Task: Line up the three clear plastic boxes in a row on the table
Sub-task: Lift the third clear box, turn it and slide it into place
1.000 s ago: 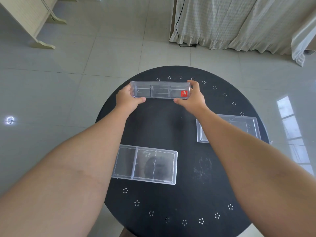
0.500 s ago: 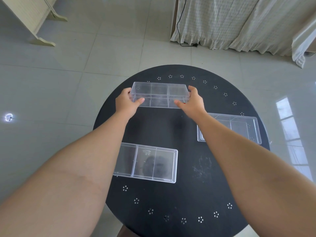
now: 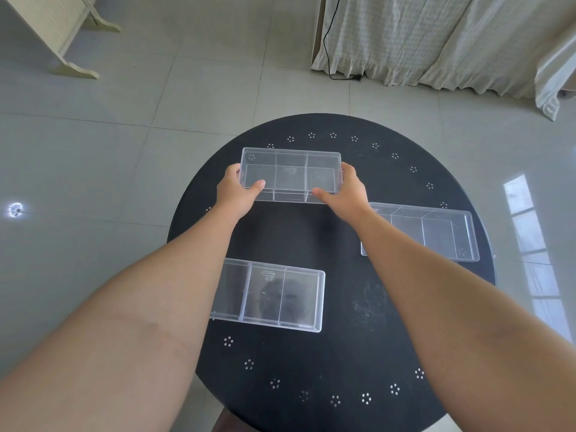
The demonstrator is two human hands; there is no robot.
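Observation:
A clear plastic box with three compartments [image 3: 291, 174] is at the far middle of the round black table [image 3: 343, 353], its opening facing up. My left hand [image 3: 238, 191] grips its left end and my right hand [image 3: 343, 193] grips its right end. I cannot tell whether the box rests on the table or hovers just above it. A second clear box [image 3: 436, 232] lies at the right edge, partly hidden by my right forearm. A third clear box [image 3: 280, 296] lies at the near left, its left end behind my left forearm.
The table top has small white flower marks around its rim and a scuff [image 3: 369, 302] near the middle. Beyond it are a grey tiled floor, curtains [image 3: 436, 42] with a black cable at the back, and a cream furniture leg [image 3: 71, 67] at the far left.
The box in my hands has tipped from standing on its long side, red label towards me, to lying with its opening up, and it has come slightly nearer and lower.

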